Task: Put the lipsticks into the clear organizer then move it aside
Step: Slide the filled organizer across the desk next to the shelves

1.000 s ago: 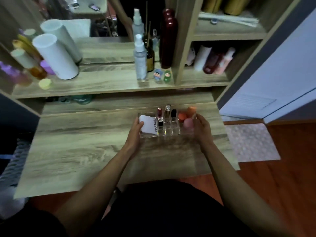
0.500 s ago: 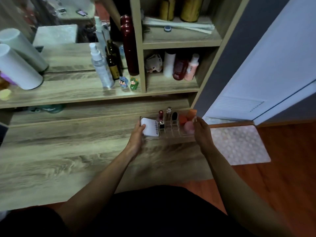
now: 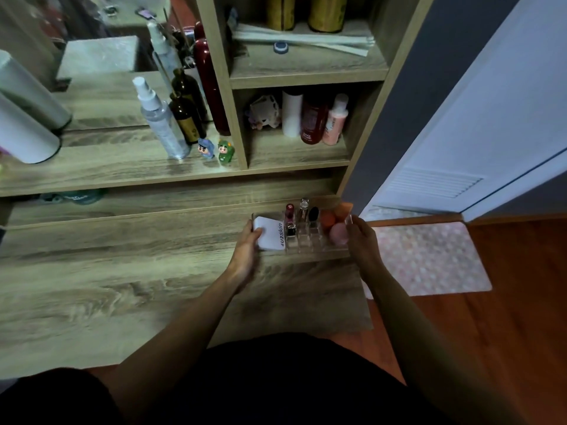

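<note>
The clear organizer [image 3: 306,245] sits near the right end of the wooden desk [image 3: 122,286], close to the back. Three lipsticks stand in its slots: a red one [image 3: 290,214], a silver-capped one [image 3: 304,208] and a black one [image 3: 313,216]. A white compact [image 3: 271,233] fills its left part, and orange and pink sponges [image 3: 336,222] fill its right part. My left hand [image 3: 247,250] grips the organizer's left end. Its right end is held by my right hand [image 3: 362,240].
A shelf behind the desk carries a spray bottle [image 3: 159,118], dark bottles [image 3: 187,118], two small figurines [image 3: 216,150] and white cylinders [image 3: 24,130]. Cubbies hold more bottles [image 3: 313,121]. The desk's right edge drops to a pink mat [image 3: 429,259] and a white door [image 3: 491,118].
Both hands have carried the organizer rightward along the desk toward its right end, and my view has turned right with it.
</note>
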